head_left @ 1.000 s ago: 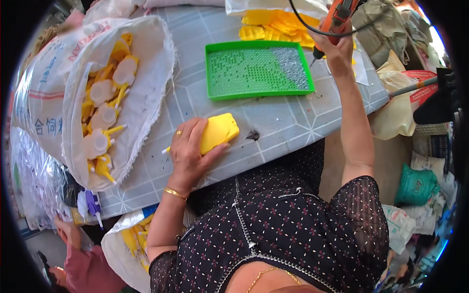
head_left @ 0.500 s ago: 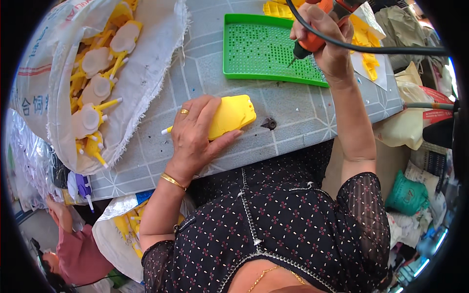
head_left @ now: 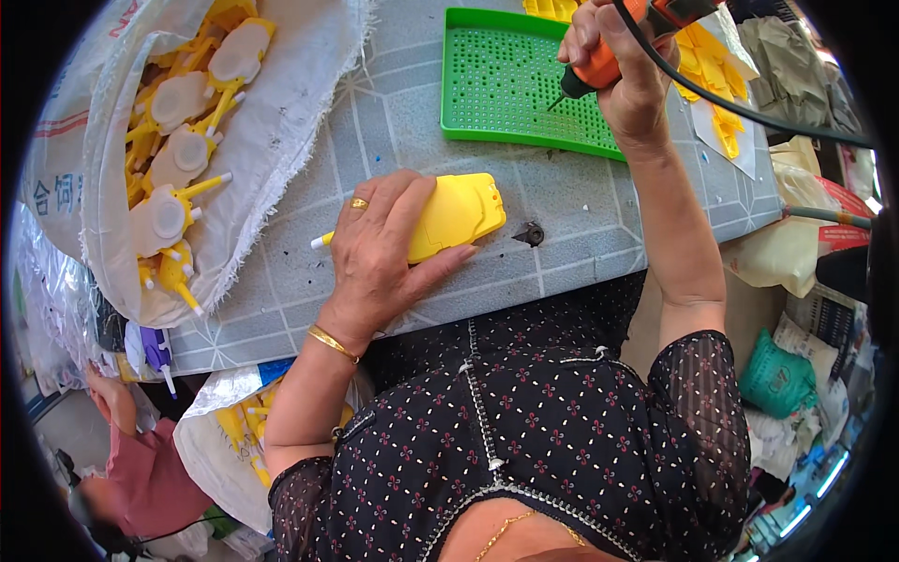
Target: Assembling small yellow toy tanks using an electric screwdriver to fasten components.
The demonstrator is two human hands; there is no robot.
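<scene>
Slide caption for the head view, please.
Left hand holding a yellow plastic part on the grey table, right hand gripping an orange power tool over a green perforated tray.

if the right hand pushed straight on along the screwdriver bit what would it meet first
Probably the green perforated tray: the bit of the orange electric screwdriver points across it, though depth is unclear.

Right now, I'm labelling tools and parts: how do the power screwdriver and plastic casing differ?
The power screwdriver is orange and black, the plastic casing mostly yellow. The power screwdriver is raised in the right hand; the plastic casing lies on the table under the left hand. Both are hand-held.
</scene>
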